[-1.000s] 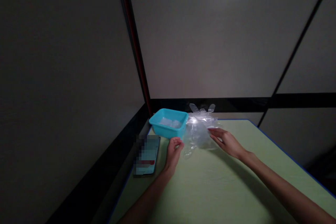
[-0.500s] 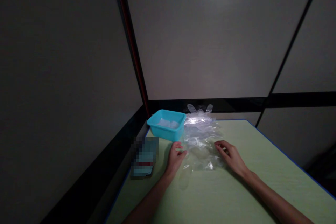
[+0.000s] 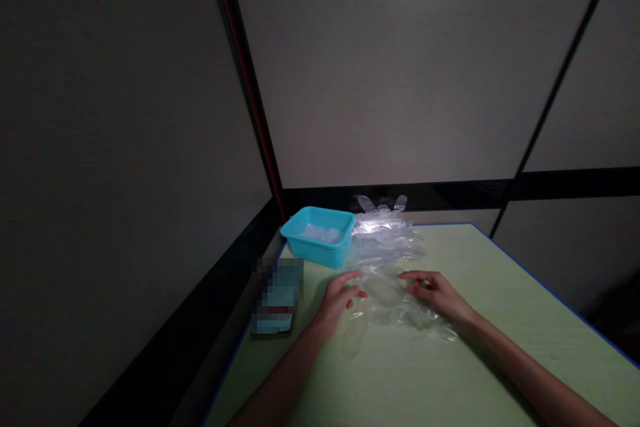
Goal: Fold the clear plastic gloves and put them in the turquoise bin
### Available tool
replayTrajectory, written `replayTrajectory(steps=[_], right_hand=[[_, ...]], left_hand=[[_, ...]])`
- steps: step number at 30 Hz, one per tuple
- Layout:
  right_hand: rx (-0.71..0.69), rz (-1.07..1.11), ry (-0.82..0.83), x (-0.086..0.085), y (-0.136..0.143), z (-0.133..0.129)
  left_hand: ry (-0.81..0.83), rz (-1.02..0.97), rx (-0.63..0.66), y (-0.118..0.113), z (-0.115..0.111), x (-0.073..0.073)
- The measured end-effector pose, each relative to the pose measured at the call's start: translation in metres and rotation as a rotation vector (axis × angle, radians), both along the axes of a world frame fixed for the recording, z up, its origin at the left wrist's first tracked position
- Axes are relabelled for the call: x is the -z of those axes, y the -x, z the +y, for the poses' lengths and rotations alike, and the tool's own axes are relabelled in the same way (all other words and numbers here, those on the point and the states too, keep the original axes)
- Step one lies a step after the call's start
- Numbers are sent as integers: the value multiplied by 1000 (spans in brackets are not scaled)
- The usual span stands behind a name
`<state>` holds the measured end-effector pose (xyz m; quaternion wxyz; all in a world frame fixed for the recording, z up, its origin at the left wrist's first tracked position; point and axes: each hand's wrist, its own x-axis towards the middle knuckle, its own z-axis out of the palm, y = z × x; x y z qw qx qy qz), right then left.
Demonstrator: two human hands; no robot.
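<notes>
Clear glove (image 3: 384,293), outline faint, lies between left hand (image 3: 336,305) and right hand (image 3: 443,295), whose grips I cannot tell.

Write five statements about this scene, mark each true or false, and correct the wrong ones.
1. Clear plastic gloves lie partly between the left hand and the right hand. True.
2. The turquoise basin is turned upside down. False: the basin stands upright.
3. Whitish plastic lies in the basin. True.
4. The phone lies right of the right hand. False: the phone lies left of the left hand.
5. The right hand is inside the basin. False: it is at the gloves.
</notes>
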<state>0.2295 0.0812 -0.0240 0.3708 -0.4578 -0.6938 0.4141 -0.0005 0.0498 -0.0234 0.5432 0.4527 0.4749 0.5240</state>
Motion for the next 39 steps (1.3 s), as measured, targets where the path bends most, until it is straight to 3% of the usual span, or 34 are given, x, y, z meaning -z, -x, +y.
replayTrajectory(steps=[6, 10, 14, 18, 21, 25, 33, 35, 39], right_hand=[[64, 45, -97, -30, -8, -8], [-9, 167, -265, -53, -10, -22], [-37, 103, -716, -65, -14, -40], [-8, -241, -1279, -64, -23, -53], [-122, -535, -1494, -57, -22, -59], [-425, -656, -1525, -47, 0, -68], [-802, -478, -1396, -30, 40, -97], [-760, -476, -1368, -27, 38, -94], [-470, -527, -1202, -24, 20, -68]], left_hand=[[-84, -103, 110, -2, -4, -21], [-257, -195, 201, -2, -11, -38], [-355, -220, 158, 2, -17, -50], [-391, -236, 102, 5, -17, -52], [-305, -195, 1, 7, -14, -48], [-201, -98, -55, 13, -9, -40], [-82, 258, -33, 26, -2, -26], [-131, 357, -86, 22, -4, -25], [-262, 541, -124, 2, -20, -21]])
